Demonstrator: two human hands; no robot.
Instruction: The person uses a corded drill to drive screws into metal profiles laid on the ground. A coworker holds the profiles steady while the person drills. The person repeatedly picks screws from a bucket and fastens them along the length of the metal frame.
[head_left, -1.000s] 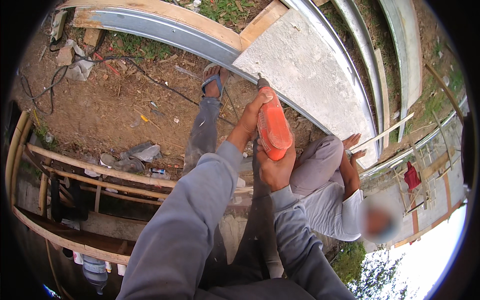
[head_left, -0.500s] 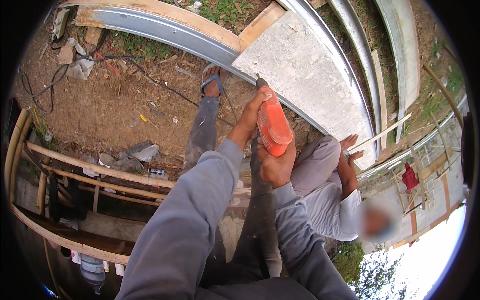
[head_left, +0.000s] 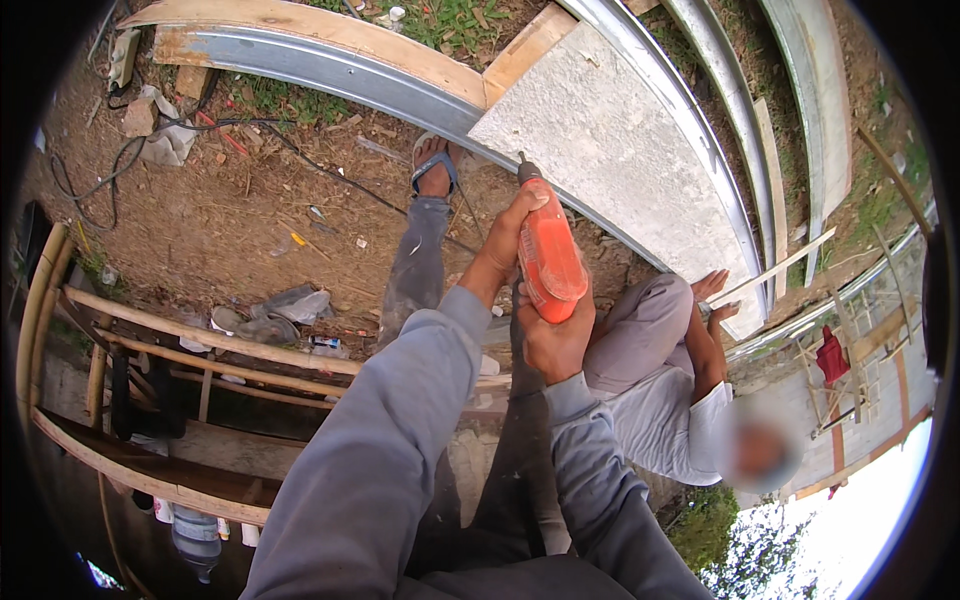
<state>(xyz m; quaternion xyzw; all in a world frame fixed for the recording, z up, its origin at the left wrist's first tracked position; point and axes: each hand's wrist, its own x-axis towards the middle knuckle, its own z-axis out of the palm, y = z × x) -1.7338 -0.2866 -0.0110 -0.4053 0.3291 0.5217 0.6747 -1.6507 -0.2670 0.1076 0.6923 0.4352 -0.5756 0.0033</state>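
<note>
An orange-red power drill (head_left: pixel 553 255) is held in both my hands over the near edge of a rough grey-white board (head_left: pixel 625 130). My left hand (head_left: pixel 507 240) is closed round its front, just behind the dark chuck. Wrapped round the rear is my right hand (head_left: pixel 558 343); the drill's body hides part of its grip. The bit points away from me at the board's left corner, where a metal channel (head_left: pixel 330 78) runs beneath the edge. I cannot tell whether the tip touches.
To the right a person (head_left: pixel 655 400) crouches, both hands at the board's far right end beside a thin wooden strip (head_left: pixel 775 265). More curved metal channels (head_left: pixel 735 110) lie beyond. A black cable (head_left: pixel 310 165) crosses the dirt. Bamboo rails (head_left: pixel 210 330) stand at left.
The view has shifted slightly, moving the scene a little to the right. My grip and the drill's place at the board's edge look nearly the same.
</note>
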